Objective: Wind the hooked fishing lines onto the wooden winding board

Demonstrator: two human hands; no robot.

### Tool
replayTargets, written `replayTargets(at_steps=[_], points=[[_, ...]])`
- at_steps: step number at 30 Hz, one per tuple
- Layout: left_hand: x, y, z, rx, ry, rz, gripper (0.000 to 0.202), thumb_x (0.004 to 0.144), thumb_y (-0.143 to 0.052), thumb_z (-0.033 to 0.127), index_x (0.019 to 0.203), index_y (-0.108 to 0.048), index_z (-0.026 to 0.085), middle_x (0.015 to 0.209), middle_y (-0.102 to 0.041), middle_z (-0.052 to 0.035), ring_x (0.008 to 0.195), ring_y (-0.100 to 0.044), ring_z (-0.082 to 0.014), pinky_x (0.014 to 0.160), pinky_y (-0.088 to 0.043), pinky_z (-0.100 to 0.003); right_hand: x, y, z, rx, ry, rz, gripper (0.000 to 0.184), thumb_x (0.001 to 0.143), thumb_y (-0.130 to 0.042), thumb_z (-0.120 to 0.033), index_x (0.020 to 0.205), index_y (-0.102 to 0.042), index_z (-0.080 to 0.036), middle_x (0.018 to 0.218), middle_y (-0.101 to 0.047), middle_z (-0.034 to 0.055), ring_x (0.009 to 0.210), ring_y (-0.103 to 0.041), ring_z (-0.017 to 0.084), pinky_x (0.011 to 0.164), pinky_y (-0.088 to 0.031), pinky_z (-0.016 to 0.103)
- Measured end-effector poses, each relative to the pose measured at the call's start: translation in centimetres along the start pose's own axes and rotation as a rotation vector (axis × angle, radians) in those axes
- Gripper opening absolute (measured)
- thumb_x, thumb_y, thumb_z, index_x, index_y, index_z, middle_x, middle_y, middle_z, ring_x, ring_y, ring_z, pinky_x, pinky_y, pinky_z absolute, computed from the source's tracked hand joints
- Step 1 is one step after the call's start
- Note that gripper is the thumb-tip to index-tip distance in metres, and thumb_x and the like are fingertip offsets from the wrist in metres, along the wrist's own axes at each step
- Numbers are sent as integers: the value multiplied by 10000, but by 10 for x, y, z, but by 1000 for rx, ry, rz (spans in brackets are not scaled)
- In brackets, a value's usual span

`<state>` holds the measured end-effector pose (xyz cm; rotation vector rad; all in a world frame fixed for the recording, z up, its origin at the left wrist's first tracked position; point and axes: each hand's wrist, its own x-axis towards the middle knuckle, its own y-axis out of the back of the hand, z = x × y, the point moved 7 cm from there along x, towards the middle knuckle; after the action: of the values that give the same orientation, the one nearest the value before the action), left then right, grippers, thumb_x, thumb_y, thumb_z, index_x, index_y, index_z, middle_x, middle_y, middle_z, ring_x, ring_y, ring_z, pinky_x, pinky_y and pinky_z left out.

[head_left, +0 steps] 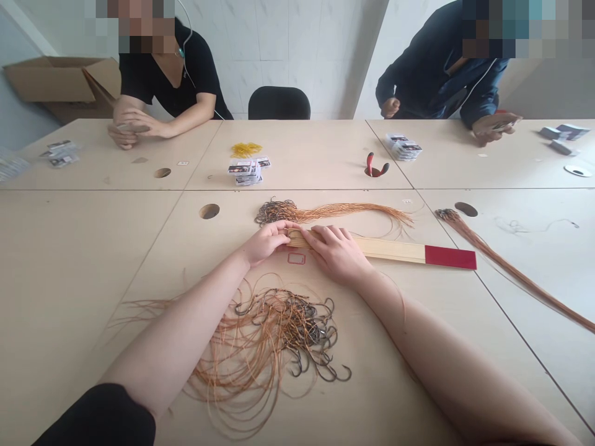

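A long wooden stick [395, 249] with a red right end lies across the table in front of me. My left hand [266, 240] pinches at its left end, fingers curled. Resting on top of the stick just right of that, my right hand [335, 251] has its fingers bent down over the wood. A tangled heap of fish hooks on orange line [283, 334] lies between my forearms. A neater bundle of hooks and line [297, 213] lies just beyond the stick.
Another orange line bundle [506, 266] runs off to the right. Card stacks [248, 170], yellow rubber bands [245, 148] and red-handled pliers [376, 166] sit farther back. Two people sit across the table, hands on it. A cardboard box [60, 80] stands far left.
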<state>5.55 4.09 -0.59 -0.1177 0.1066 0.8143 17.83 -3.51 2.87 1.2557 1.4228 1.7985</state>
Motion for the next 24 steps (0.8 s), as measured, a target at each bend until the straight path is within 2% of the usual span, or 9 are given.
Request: replayTargets(at_steps=[10, 24], points=[[1, -3, 1, -26, -5, -38, 396, 746, -576, 160, 1140, -609, 183, 1042, -649, -66, 883, -586, -148, 843, -454, -324, 0, 1, 0, 16, -14, 8, 449, 946, -323, -290, 1386, -363, -209, 1223, -493, 115, 1008, -428, 245, 837, -339, 375], [2, -4, 2, -81, -9, -36, 353, 736, -608, 146, 1088, -625, 161, 953, -679, -61, 869, -614, -151, 832, -486, -318, 2, 1, 2, 41, -32, 16, 458, 944, -335, -275, 1401, -333, -240, 1198, -505, 104, 1008, -430, 240, 848, -321, 363]])
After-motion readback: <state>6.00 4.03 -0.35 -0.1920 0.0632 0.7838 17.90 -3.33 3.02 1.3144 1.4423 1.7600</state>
